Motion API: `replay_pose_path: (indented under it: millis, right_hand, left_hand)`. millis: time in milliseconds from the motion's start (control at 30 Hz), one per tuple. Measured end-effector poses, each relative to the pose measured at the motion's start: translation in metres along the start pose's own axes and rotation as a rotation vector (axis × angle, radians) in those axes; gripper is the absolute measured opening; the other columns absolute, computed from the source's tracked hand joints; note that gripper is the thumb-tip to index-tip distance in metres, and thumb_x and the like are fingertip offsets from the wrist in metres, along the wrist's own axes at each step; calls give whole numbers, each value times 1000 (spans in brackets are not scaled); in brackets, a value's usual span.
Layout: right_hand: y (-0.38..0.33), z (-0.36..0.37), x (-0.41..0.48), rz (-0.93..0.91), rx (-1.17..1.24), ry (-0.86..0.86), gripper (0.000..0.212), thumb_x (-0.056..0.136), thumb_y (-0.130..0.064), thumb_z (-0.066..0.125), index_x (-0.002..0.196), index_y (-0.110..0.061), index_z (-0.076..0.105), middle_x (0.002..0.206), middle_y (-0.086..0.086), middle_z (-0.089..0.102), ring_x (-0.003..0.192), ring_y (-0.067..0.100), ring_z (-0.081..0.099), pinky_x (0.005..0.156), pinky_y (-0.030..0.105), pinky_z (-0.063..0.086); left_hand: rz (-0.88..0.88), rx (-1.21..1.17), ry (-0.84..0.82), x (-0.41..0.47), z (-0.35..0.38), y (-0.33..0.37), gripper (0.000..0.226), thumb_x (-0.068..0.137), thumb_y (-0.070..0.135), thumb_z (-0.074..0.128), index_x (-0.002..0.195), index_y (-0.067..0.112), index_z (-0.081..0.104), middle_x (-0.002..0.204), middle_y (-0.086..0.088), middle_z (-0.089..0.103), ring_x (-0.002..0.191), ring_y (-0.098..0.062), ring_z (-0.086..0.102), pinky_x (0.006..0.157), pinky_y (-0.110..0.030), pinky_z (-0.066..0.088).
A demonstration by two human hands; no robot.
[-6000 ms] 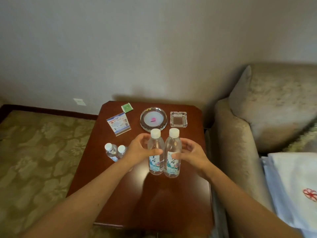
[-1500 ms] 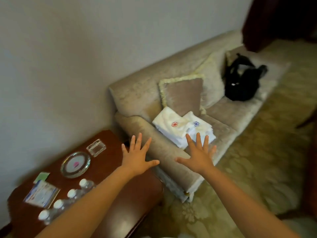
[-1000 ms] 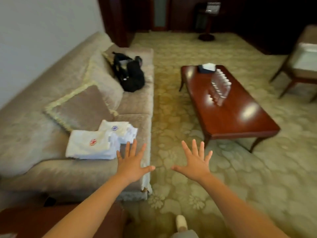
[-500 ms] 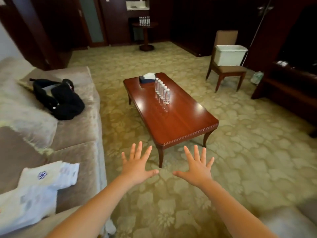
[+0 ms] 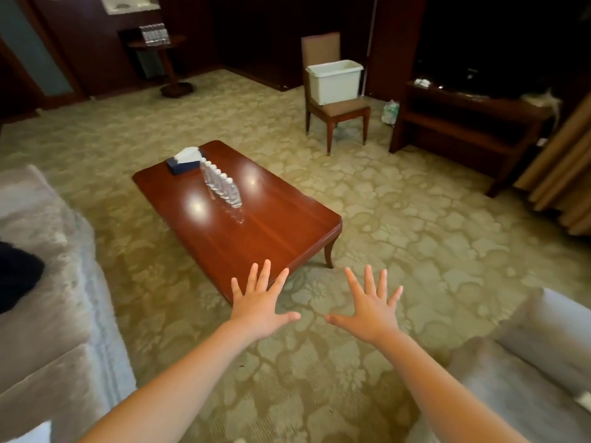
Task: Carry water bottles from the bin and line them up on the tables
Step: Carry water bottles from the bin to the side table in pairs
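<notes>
A white bin (image 5: 334, 82) stands on a brown chair (image 5: 339, 107) across the room; I cannot see inside it. Several clear water bottles (image 5: 221, 186) with white caps stand in a row on the reddish coffee table (image 5: 256, 231). More bottles (image 5: 154, 34) stand on a small round table (image 5: 166, 46) at the far back left. My left hand (image 5: 260, 306) and my right hand (image 5: 371, 308) are stretched out in front of me, fingers spread, holding nothing, over the carpet near the coffee table's near corner.
A tissue box (image 5: 185, 158) sits at the coffee table's far end. A beige sofa (image 5: 48, 308) runs along the left, an armchair (image 5: 524, 362) is at the lower right. A dark cabinet (image 5: 463, 123) and curtain (image 5: 563, 174) stand right. Patterned carpet (image 5: 399, 212) lies between.
My view has swung from the side table with bottles, past the sofa, to the room with the coffee table and bin. Both hands stay spread and hold nothing.
</notes>
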State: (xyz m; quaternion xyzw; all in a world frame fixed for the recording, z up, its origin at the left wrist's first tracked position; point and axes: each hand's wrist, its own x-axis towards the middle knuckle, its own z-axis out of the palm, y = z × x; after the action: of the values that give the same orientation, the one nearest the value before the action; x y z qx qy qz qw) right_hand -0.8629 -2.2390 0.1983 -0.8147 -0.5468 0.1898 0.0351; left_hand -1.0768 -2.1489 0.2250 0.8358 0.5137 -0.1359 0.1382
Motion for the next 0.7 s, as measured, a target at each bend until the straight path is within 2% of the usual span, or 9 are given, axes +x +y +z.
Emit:
replay_pose_path:
  millis: [200, 433, 700]
  right_hand:
    - [-18, -9, 61, 172, 51, 58, 113, 73, -84, 52, 156, -40, -11, 163, 9, -24, 143, 40, -35, 110, 68, -20]
    - [-54, -37, 131, 288, 45, 116, 112, 75, -82, 53, 155, -40, -14, 163, 8, -27, 142, 39, -37, 112, 68, -18]
    - [-26, -66, 204, 388, 39, 119, 111, 75, -82, 53, 156, -41, -12, 163, 9, -25, 143, 39, -36, 110, 68, -20]
  left_hand:
    - [173, 66, 16, 90, -31, -22, 98, 80, 81, 42, 152, 44, -14, 159, 0, -32, 145, -26, -30, 116, -63, -10]
    - [329, 110, 53, 193, -86, -44, 98, 82, 79, 43, 152, 42, -14, 160, -3, -29, 146, -28, -29, 116, -64, -6]
    - [448, 102, 31, 289, -116, -7, 98, 82, 79, 44, 152, 42, -14, 160, -3, -30, 146, -28, -29, 116, -64, -8]
